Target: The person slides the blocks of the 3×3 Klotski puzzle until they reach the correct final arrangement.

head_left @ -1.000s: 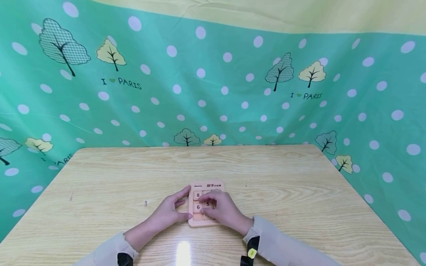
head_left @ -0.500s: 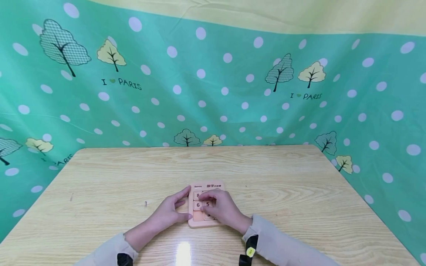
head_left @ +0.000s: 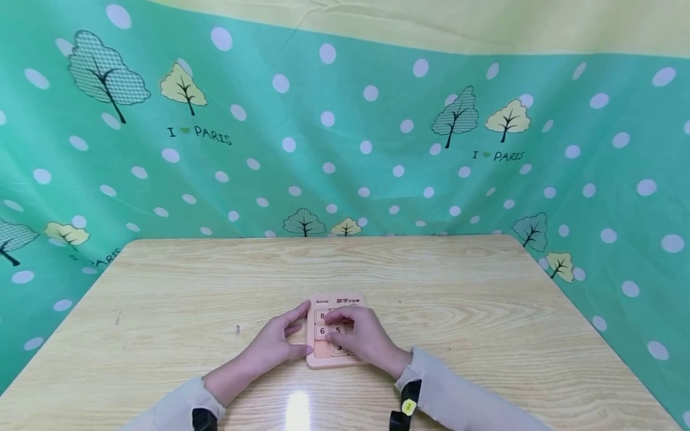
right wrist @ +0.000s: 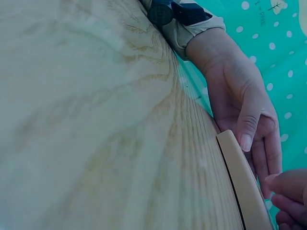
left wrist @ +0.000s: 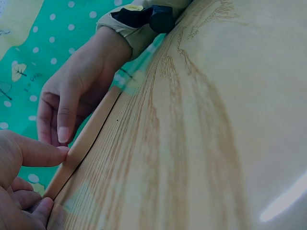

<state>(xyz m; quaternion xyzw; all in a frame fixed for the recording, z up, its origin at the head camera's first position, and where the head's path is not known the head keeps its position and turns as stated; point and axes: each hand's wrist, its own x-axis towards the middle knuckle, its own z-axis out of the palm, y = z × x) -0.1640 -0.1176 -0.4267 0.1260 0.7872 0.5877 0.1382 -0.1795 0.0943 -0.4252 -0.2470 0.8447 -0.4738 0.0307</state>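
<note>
Pink, rounded-rectangle, plastic-looking number board (head_left: 329, 363): flat on pale wood-grain desk (head_left: 215, 287), between left hand (head_left: 275, 342) and right hand (head_left: 366, 339).
Left hand grip: thumb and index finger spread apart, tips at the board edge on its own side; nothing clamped.
Right hand grip: over board, thumb and index finger bent, tips apart; contact with tiles, cannot tell.
Tiles by right hand tips: pale pink square 8 tile (head_left: 321, 315), matching 6 tile (head_left: 321, 331), 5 tile (head_left: 338, 330); 3 tile (head_left: 340, 351) partly under thumb.
Bare slot (head_left: 323, 349): just beside left thumb tip.
Done: visible tiles seated in frame.
Left: visible digits not in counting order, so sliding looks mid-way; remaining tiles hidden under right hand, amount left unclear.
Green polka-dot cloth (head_left: 345, 149): beyond the 2 hands.
</note>
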